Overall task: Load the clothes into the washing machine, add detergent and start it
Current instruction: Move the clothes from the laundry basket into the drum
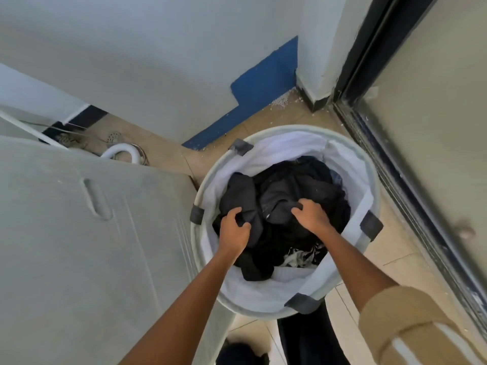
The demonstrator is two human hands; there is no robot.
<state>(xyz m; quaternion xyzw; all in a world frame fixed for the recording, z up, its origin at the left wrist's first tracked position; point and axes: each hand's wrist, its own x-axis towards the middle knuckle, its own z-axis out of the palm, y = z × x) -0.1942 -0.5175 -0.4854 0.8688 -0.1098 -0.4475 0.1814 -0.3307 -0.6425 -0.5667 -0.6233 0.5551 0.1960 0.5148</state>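
A round white laundry basket (373, 185) with grey corner tabs stands on the floor, holding a heap of dark clothes (295, 188). Both my hands reach down into it. My left hand (233, 229) grips a fold of dark cloth at the heap's left side. My right hand (311, 216) has its fingers curled into the dark cloth near the middle. To the left of the basket is the washing machine (87, 233), seen from above, its white lid closed with a recessed handle (97, 200). No detergent is in view.
A white drain hose (123, 151) curls behind the machine by a floor drain. White walls with a blue painted base enclose the corner. A dark-framed sliding door (395, 159) runs along the right. Tiled floor shows around the basket.
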